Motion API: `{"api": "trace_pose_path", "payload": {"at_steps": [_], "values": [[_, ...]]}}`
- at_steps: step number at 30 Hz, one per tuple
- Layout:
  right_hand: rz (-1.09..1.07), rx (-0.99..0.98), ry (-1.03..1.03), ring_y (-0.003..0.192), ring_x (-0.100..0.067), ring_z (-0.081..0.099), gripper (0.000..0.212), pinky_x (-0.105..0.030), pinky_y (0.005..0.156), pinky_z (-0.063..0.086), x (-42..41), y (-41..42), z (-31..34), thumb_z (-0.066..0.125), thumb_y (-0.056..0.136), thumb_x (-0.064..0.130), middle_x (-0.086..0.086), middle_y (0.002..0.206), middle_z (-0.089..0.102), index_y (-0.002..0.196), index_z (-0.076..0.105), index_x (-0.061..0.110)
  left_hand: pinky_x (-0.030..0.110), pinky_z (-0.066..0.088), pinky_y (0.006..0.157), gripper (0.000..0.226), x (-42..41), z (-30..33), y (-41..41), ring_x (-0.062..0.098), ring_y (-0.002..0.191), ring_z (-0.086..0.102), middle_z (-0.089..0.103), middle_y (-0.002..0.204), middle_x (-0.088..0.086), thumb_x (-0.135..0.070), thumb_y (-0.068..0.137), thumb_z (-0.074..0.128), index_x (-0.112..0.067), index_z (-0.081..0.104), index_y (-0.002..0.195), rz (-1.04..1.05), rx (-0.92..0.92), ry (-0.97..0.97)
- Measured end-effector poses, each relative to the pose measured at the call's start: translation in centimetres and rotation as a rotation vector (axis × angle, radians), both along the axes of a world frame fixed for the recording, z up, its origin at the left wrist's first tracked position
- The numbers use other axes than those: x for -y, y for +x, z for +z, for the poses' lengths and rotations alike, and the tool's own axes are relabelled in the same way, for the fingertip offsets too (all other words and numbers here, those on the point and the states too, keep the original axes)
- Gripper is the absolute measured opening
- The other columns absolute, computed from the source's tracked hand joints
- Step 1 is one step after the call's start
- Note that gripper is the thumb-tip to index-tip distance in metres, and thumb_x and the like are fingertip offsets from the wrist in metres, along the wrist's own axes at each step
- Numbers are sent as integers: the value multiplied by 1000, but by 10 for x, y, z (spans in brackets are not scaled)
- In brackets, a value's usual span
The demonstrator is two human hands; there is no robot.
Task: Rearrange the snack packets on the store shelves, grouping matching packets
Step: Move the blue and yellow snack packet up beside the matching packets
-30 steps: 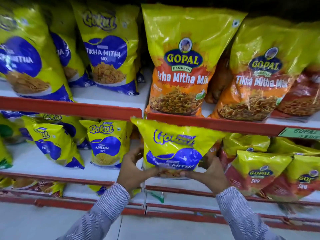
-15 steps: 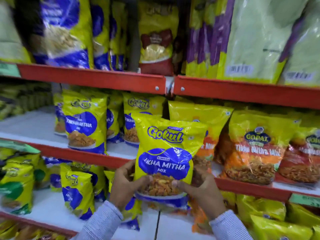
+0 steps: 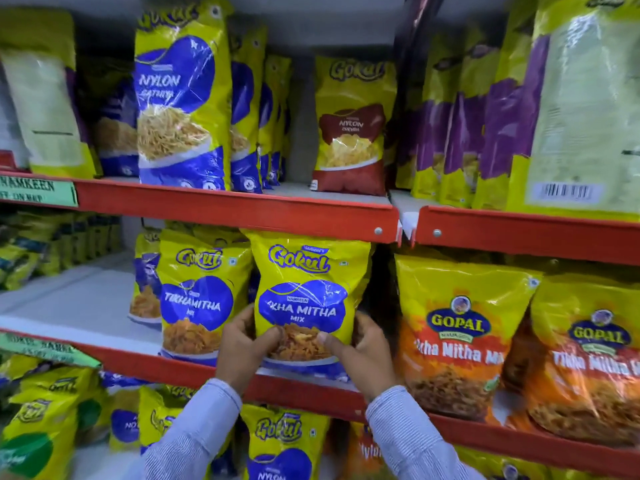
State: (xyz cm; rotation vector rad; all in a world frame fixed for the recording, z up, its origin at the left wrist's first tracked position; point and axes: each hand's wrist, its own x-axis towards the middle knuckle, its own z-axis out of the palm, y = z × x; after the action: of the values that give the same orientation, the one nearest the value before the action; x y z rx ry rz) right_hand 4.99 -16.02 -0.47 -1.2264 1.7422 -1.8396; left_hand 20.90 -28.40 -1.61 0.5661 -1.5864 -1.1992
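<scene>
both hands, left hand (image 3: 244,344) and right hand (image 3: 360,348), close around the lower corners of a gokul tikha mitha mix packet (image 3: 308,292) upright on the middle shelf (image 3: 145,362), a matching packet (image 3: 201,299) touching at nine o'clock, gopal packets (image 3: 457,334) at three o'clock.

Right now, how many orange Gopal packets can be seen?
2: one Gopal packet right of the hands, another at the right edge, both on the middle shelf. More may be hidden.
</scene>
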Motion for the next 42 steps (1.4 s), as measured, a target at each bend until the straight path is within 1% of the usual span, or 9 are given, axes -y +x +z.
{"api": "trace_pose_path", "payload": {"at_steps": [5,9,14,21,24,29,35,39,42], "values": [[-32,31,81,91,-10,74,48,-40,88,57,11,-20,-18,82,62,25,4,99,79,107,68,23,18,56,61,45,18,-16,-23,-1,66,68,79,72,-18,-39,49,75,-16,69,88,-33,65,84],[-41,21,124,100,-10,73,61,-49,96,56,6,-23,-32,83,61,38,5,106,79,117,66,22,41,62,75,49,18,-35,-21,17,81,75,80,80,-7,-45,49,75,-17,70,89,16,160,106],[-232,-173,148,116,-12,65,78,-46,100,54,-2,-10,-25,78,66,57,8,127,68,134,51,32,40,54,98,84,4,-12,-10,19,109,66,67,120,-2,-53,59,67,-12,57,132,154,214,-112],[-696,-924,-114,83,-17,72,24,-28,61,55,-4,24,58,58,93,21,6,119,69,114,67,23,39,59,64,32,-2,64,-18,28,93,69,69,120,8,-14,93,51,-14,68,120,623,257,-789],[-748,-1032,32,71,-33,71,22,-33,51,52,15,14,84,58,87,16,-4,111,74,105,69,18,45,56,52,35,6,94,-28,43,74,71,73,109,18,-9,84,49,-10,69,113,625,469,-866],[-741,-1084,214,68,-44,70,16,-40,55,53,22,-3,107,63,84,10,-23,83,73,97,72,14,48,51,68,29,17,117,-37,47,88,68,72,98,24,-6,90,54,-13,68,114,595,752,-798],[-796,-1067,245,68,-47,69,12,-41,55,53,30,-13,109,61,89,5,-28,74,70,91,72,6,52,49,74,23,14,118,-45,52,92,63,66,99,35,-3,91,53,0,67,109,557,660,-711],[-881,-1063,27,58,-42,67,14,-37,47,53,31,-11,94,72,79,4,-24,80,71,92,74,10,48,55,59,29,14,102,-46,49,73,68,70,97,28,3,82,60,-5,71,108,604,438,-825],[-841,-1142,-185,103,-35,65,32,-43,85,55,19,-5,63,60,91,16,-16,119,69,121,66,9,43,51,91,28,12,59,-34,40,103,67,71,118,16,-2,92,56,-8,69,117,633,227,-999]]}}
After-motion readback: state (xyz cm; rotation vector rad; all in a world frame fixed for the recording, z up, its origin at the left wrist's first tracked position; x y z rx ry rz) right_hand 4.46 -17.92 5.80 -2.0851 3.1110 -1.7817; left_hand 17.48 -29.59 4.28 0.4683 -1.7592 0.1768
